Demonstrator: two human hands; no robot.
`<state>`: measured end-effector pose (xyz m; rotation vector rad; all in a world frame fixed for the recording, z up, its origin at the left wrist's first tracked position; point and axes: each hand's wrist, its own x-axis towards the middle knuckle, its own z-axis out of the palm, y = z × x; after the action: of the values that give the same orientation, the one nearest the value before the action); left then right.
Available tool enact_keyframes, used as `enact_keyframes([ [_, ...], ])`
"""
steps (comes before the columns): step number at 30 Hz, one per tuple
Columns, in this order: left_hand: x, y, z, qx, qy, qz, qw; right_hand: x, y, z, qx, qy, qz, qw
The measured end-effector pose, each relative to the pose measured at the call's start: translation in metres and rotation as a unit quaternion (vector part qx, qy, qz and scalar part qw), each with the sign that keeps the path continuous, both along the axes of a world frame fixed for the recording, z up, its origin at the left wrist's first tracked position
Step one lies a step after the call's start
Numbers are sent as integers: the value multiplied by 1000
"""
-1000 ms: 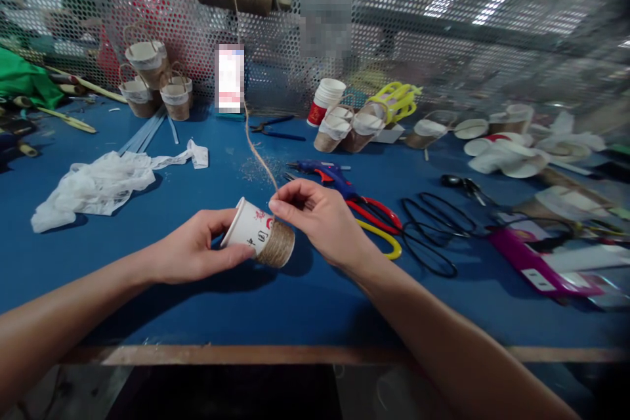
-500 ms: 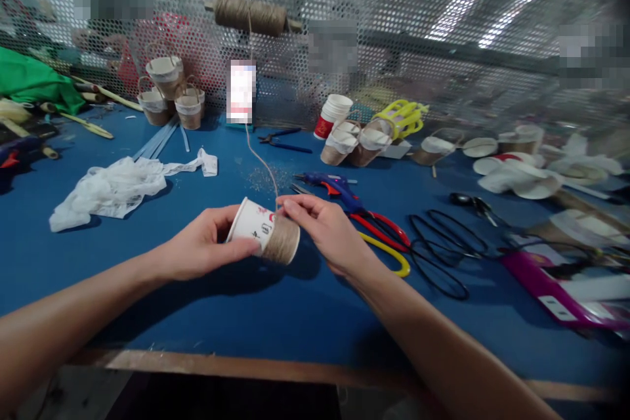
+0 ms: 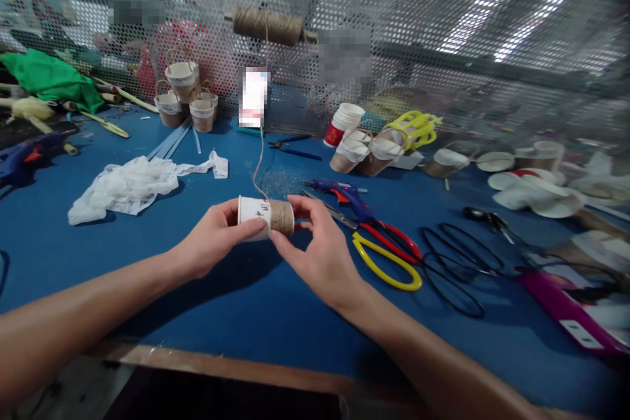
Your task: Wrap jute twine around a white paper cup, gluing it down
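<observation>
I hold a white paper cup (image 3: 256, 211) on its side above the blue table (image 3: 275, 315). Jute twine (image 3: 282, 217) is wound round the cup's base half. My left hand (image 3: 211, 246) grips the cup at its rim end, thumb underneath. My right hand (image 3: 319, 252) wraps its fingers round the twine-covered base. A strand of twine (image 3: 258, 164) runs from the cup up to a twine spool (image 3: 268, 25) hung on the mesh wall.
Red and yellow-handled scissors (image 3: 381, 256) and a blue glue gun (image 3: 344, 191) lie right of my hands. Black cord loops (image 3: 455, 262), twine-wrapped cups (image 3: 187, 102), a white cloth heap (image 3: 128, 184), pliers (image 3: 290, 143) and paper cups (image 3: 344, 121) sit around. A perforated screen (image 3: 443, 26) closes the back.
The cup has turned to lie level, with its rim to the left. My right hand left the pinched strand and moved down round the wrapped base. The camera view shifted.
</observation>
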<state>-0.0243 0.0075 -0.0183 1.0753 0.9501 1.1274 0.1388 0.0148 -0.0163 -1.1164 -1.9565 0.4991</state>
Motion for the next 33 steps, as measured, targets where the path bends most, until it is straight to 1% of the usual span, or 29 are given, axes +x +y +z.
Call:
enact_keyframes([
  [6,1,-2,1,25,22,-8,999,-1,0,2,11,-8,-13,1000],
  [13,1,-3,2,64,42,-19,997,-1,-2,3,-4,20,7,1000],
  [19,0,-2,2,80,71,-28,994,5,0,3,-56,61,27,996],
  [21,-2,0,3,74,67,-39,994,6,0,3,-42,62,33,997],
  [25,-8,3,5,45,14,-94,994,8,-3,3,42,17,41,998],
  [27,-11,4,4,33,-9,-112,993,8,-3,3,66,-7,49,997],
  [30,-11,4,2,42,-1,-108,993,7,-4,3,67,-18,61,996],
  [33,-8,3,2,58,35,-81,994,7,-3,4,66,-21,57,996],
])
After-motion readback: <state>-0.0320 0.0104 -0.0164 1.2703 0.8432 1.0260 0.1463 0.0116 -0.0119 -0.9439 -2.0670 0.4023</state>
